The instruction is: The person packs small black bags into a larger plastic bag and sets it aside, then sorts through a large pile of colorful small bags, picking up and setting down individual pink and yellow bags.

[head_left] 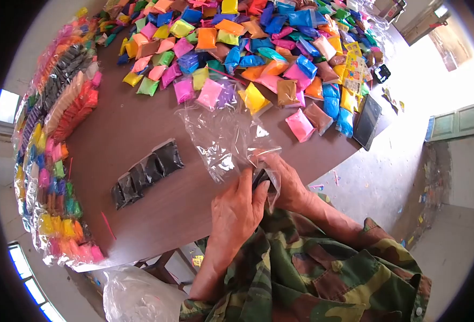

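My left hand [236,206] is closed at the table's front edge, thumb and fingers around a small black packet [260,176] that shows only in part. Close beside it, my right hand [284,181] pinches the mouth of a clear plastic bag [215,134]. The bag spreads away from my fingers over the tabletop, crumpled and see-through. To the left of my hands, a row of black packets [148,172] lies side by side on the brown table [140,126].
A big heap of colourful packets [253,59] covers the far side. Filled clear bags of packets [60,123] line the left edge. A dark phone-like slab [368,122] lies at the right edge. A clear plastic sack [140,298] hangs below the front edge.
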`<state>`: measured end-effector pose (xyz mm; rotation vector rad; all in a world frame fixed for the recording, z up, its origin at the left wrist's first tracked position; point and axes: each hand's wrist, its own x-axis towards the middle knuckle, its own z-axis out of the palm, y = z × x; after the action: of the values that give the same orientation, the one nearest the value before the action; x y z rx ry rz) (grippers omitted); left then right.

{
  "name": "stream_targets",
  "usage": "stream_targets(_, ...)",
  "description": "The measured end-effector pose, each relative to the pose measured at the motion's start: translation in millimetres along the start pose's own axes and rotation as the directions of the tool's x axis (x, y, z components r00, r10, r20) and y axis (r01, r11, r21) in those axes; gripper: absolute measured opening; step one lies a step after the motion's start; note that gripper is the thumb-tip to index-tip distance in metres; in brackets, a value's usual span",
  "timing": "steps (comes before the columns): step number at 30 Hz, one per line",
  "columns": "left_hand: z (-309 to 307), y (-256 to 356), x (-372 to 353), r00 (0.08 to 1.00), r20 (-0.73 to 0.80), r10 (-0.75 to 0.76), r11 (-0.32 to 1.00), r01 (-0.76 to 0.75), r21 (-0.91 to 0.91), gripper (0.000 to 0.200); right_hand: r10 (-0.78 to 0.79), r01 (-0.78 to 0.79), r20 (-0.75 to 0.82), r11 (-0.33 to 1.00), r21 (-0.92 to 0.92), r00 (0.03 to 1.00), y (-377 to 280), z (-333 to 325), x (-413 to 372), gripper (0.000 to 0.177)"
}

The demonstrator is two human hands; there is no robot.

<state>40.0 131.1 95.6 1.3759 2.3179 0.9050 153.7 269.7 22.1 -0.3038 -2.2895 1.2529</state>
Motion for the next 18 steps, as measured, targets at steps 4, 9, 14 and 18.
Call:
stream_targets(4, -4.2, -2.5, -0.5, 0.997, -0.028, 0.067, 0.998, -0.067, -0.016, 0.036, -0.039, 0.039, -0.045, 0.999, -0.001, 0.998, 3.4, 1.4, -0.6, 0.081)
stream_targets(9, 0.0, -7.6, -2.6, 0.992, -0.029, 0.120, 0.992, -0.121, -0.033, 0.037, 0.041, -0.040, -0.027, 0.998, 0.051, 0.999, -5.1, -3.3, 0.6, 0.071)
stream_targets(14, 2.0, -8.7, -2.8, 0.975, -0.048, 0.215, 0.976, -0.212, 0.052, 0.040, -0.041, 0.040, 0.007, 0.998, 0.039, 0.999, 2.1, -6.2, -1.7, 0.086)
stream_targets(18, -3.8, -5.5, -4.7, 0.984, -0.046, 0.172, 0.985, -0.171, 0.024, 0.041, -0.104, 0.106, -0.049, 0.993, 0.059, 0.993, 2.3, -1.4, 0.4, 0.081)
